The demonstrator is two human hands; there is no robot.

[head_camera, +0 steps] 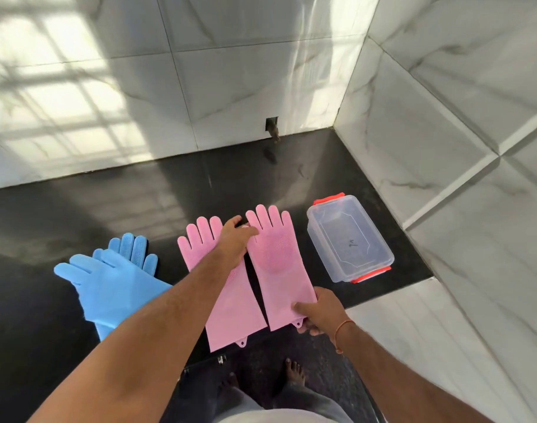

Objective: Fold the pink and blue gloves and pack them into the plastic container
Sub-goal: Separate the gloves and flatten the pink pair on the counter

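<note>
The right pink glove [276,267] is pinched at its cuff by the right hand [319,312] and pressed flat near its thumb by the left hand [235,239], on the bench [77,209]. The plastic container [349,239] stands lidded at 3 o'clock, the blue gloves [108,276] at 9 o'clock. Slick silicone may spring open once folded.

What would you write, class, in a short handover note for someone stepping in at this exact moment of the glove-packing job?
Left hand: resting on the thumb area of the right pink glove, between it and the left pink glove.
Right hand: pinching the right pink glove's cuff corner.
Both pink gloves lie flat, side by side on the black counter.
Blue gloves: overlapping, left of the pink ones.
Plastic container: right of the pink gloves; it looks empty, and whether a clear lid covers it is unclear.
Done: nothing folded or packed.
Left: fold both pairs, pack them.
</note>
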